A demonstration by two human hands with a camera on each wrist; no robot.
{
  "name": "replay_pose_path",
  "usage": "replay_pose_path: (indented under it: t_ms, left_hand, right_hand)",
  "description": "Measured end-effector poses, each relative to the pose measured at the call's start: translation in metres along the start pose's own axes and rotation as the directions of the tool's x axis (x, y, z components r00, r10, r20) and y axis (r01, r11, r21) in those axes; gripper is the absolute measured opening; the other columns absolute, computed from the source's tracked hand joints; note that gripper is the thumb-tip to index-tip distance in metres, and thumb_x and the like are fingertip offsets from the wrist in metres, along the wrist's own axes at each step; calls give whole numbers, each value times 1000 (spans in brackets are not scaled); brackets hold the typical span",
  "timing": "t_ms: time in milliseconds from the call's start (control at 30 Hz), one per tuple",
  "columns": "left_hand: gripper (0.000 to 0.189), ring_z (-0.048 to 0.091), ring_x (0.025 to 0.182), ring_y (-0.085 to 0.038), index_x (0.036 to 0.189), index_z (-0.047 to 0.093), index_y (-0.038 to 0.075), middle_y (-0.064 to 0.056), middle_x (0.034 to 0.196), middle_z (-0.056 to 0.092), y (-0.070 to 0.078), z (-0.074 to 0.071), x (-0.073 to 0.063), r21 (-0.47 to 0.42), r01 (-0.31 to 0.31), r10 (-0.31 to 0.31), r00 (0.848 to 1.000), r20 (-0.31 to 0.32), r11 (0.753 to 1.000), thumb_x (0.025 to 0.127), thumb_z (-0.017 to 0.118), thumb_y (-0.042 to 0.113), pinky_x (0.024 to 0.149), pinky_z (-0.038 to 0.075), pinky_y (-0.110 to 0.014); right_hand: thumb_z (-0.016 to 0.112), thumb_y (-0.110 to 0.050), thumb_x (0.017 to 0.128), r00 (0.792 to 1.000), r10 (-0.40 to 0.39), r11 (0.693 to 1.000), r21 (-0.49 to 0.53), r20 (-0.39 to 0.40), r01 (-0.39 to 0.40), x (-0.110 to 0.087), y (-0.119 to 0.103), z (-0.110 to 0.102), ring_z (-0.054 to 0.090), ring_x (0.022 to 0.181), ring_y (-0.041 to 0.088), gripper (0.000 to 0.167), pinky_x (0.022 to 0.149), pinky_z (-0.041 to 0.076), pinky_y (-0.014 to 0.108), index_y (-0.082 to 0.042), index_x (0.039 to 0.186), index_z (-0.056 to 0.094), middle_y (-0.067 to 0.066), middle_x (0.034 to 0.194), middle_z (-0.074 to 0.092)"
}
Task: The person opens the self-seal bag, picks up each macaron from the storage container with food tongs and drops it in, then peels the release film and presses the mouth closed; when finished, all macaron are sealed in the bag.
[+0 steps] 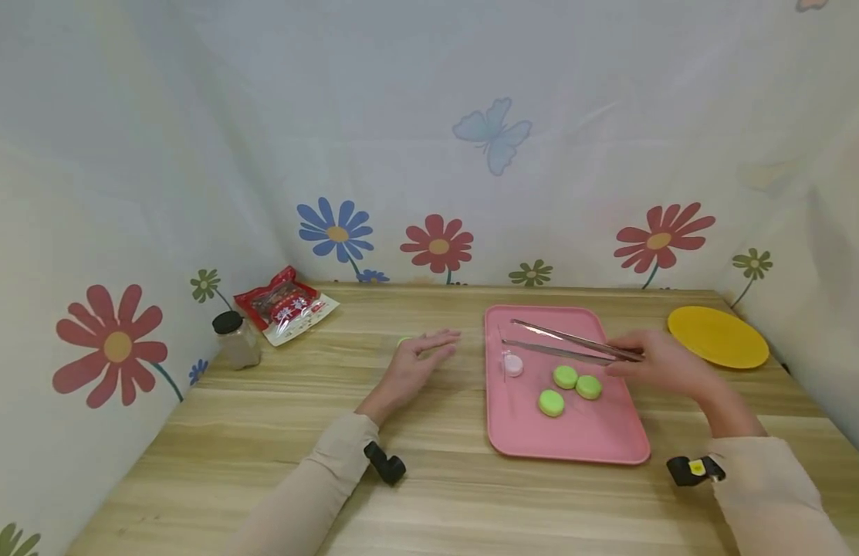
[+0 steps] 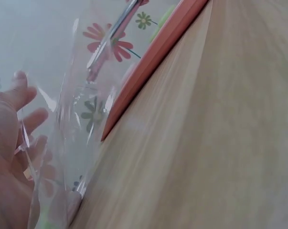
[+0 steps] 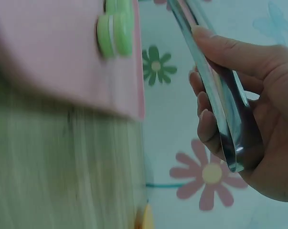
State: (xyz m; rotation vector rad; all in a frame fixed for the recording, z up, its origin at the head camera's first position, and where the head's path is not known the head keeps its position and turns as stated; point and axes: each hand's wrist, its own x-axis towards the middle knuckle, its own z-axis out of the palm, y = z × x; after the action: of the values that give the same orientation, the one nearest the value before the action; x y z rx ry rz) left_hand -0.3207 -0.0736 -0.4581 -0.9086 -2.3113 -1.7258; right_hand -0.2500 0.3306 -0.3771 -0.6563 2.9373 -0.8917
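My right hand (image 1: 661, 359) grips metal tongs (image 3: 213, 90), thumb on one side and fingers on the other. The spread arms reach left over a pink tray (image 1: 575, 440), nothing between their tips. On the tray lie three green macarons (image 1: 551, 402) and a pale pink one (image 1: 513, 365), close below the tong tips. Left of the tray, my left hand (image 1: 415, 367) holds a clear plastic bag (image 2: 62, 129), which stretches toward the tray's left edge. Some of its fingers show through the film. A green patch (image 2: 48, 220) shows low in the bag.
A yellow plate (image 1: 717, 337) lies at the right back. At the left back are a red and white snack packet (image 1: 286, 305) and a jar (image 1: 238, 341) with a black lid. A flower-printed curtain (image 1: 387, 139) closes off the back and sides of the wooden table (image 1: 429, 494).
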Motion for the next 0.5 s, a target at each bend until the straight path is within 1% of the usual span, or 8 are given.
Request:
replay_pose_path:
  t_ms: [67,100,167,200,300,367,433,500]
  left_hand:
    - [27,48,135,-32,124,72,13,-11,135,63,-1,0,0,5,-6,6,1000,3,1000,100,64,23,121,16,-52]
    - [28,49,135,-31,124,72,14,-10,134,63,-1,1,0,11,-10,10,1000,4,1000,100,65,25,121,16,-52]
    - [28,49,135,-30,123,73,14,-7,134,64,-1,1,0,20,-13,13,1000,4,1000,99,66,25,121,16,-52]
    - [28,50,135,-30,123,73,13,-6,133,64,-1,2,0,27,-14,14,1000,3,1000,98,67,26,121,16,-52]
    - [28,50,134,-28,121,74,12,-6,132,65,-2,3,0,43,-4,5,1000,-4,999,97,68,25,121,16,-53]
    - [28,50,134,-27,121,74,11,-6,132,65,-2,4,1,45,9,-8,1000,-9,999,97,69,25,120,17,-53]
    - [29,50,135,-25,121,74,12,-6,133,65,-2,5,1,55,27,-27,1000,-6,998,97,68,28,120,18,-52]
    - [31,49,136,-24,122,73,9,-6,133,64,-3,5,2,53,42,-42,999,-1,998,97,68,28,120,23,-49]
  right_hand:
    - [77,-22,90,1000,18,999,-40,-4,-19,-8,8,-6,61,84,17,42,70,56,29,4,121,69,4,102,72]
    - [77,-23,90,1000,25,998,-62,-5,-26,-11,12,-9,60,83,17,40,70,55,29,4,119,70,3,100,72]
    - [76,-23,91,999,44,996,-75,13,-43,-17,19,-14,57,78,15,35,65,51,27,2,114,72,0,93,69]
    - [76,-22,91,998,48,996,-74,29,-46,-19,22,-17,55,74,14,31,62,49,27,1,111,72,-2,86,67]
    - [73,-17,92,994,63,997,-43,89,-59,-26,32,-24,51,64,12,21,57,44,26,0,103,69,-2,73,59]
    - [71,-15,93,989,81,997,-1,122,-81,-30,36,-28,51,62,13,19,55,43,25,1,103,67,0,71,57]
    - [71,-16,94,985,103,994,32,137,-108,-34,41,-32,51,61,13,22,55,44,25,3,105,65,1,74,58]
    - [68,-17,96,982,130,988,67,138,-141,-37,43,-36,52,60,15,26,55,44,25,6,109,64,4,79,61]
